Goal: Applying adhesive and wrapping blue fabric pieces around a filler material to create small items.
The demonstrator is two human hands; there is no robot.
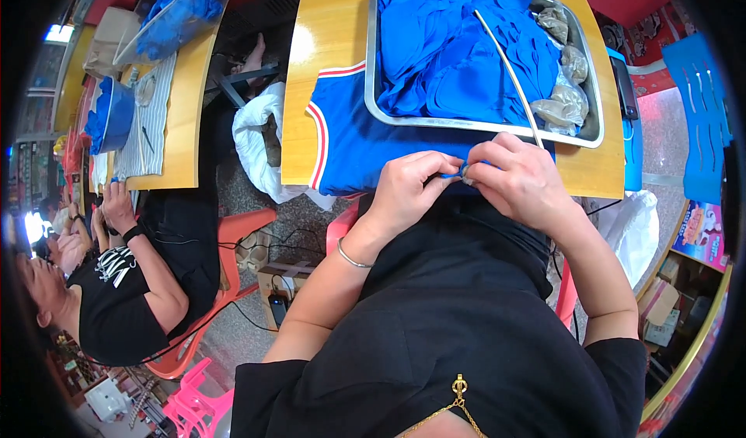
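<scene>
My left hand (412, 188) and my right hand (517, 175) meet at the table's near edge, fingertips pinched together. Between them is a small blue fabric piece (461, 171), mostly covered by the fingers. Just beyond lies a blue garment (346, 139) with red-and-white striped edging, partly under a metal tray (435, 121). Many cut blue cloth pieces (443, 57) fill the tray. Across them rests a thin pale stick (507, 67), its lower end reaching over the rim near my right hand. Several clear plastic bags (563, 106) of small contents sit along the tray's right side.
To the left, a person (124, 283) works at another wooden table (183, 119) holding a blue bowl (118, 116) and striped cloth. A white sack (255, 139) stands between the tables. On the right are a blue panel (695, 119) and a white bag (631, 232).
</scene>
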